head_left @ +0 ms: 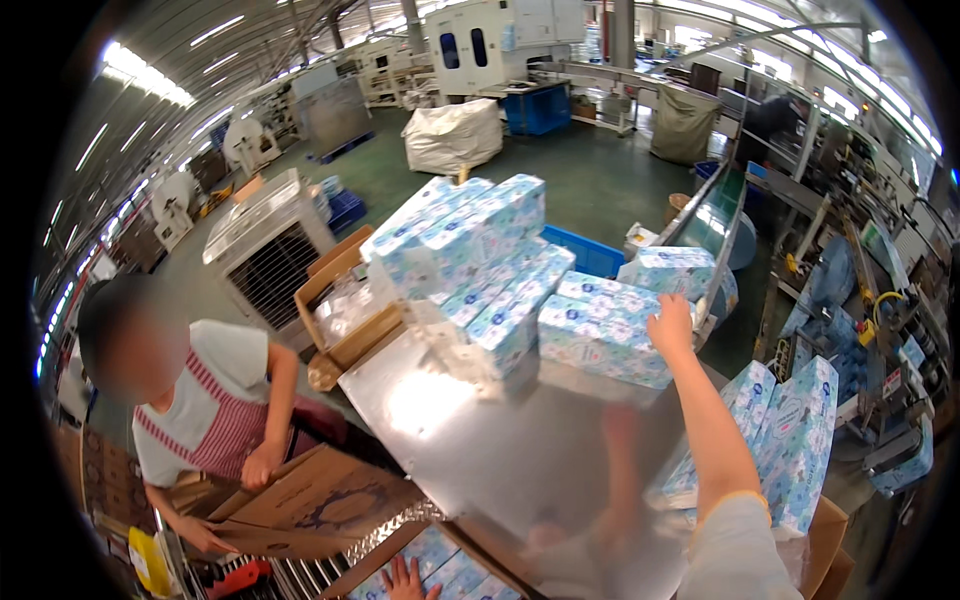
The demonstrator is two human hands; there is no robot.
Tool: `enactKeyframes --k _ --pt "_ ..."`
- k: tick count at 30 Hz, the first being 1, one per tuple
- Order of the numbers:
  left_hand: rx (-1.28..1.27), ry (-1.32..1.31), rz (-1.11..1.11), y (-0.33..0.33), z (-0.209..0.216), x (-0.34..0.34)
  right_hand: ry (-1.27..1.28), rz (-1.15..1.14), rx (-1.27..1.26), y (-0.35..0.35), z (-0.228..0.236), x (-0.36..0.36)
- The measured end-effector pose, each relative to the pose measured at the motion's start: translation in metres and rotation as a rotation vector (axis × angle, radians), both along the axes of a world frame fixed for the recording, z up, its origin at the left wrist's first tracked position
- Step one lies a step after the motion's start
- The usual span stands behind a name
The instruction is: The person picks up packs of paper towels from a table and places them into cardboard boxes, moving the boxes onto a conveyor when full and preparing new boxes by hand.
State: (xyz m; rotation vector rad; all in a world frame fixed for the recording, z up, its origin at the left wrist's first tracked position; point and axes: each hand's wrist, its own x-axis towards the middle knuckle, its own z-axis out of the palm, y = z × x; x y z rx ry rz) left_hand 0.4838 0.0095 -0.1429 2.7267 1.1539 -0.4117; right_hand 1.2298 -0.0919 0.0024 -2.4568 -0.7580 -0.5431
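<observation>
My right arm reaches across the shiny metal table. My right hand, fingers bent, is closed against the right end of a block of blue floral tissue packs on the table. To the left of that block, more tissue packs are piled in a taller, stepped stack. At the lower edge my left hand lies with fingers spread on tissue packs inside an open carton. The rest of that hand is cut off by the picture's edge.
On the left, a co-worker in a striped apron holds a brown carton over a roller conveyor. More packs stand at my right. A green conveyor belt runs behind the table, near a blue crate.
</observation>
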Motion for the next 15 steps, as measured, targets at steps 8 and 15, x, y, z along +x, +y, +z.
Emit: enactKeyframes --k 8,15 --pt "0.043 -0.063 -0.065 0.001 -0.023 -0.013 -0.292 -0.195 -0.506 0.053 -0.003 0.140" --pt "0.053 -0.012 -0.030 0.003 -0.029 -0.019 -0.042 0.184 -0.956 0.098 0.010 0.152"
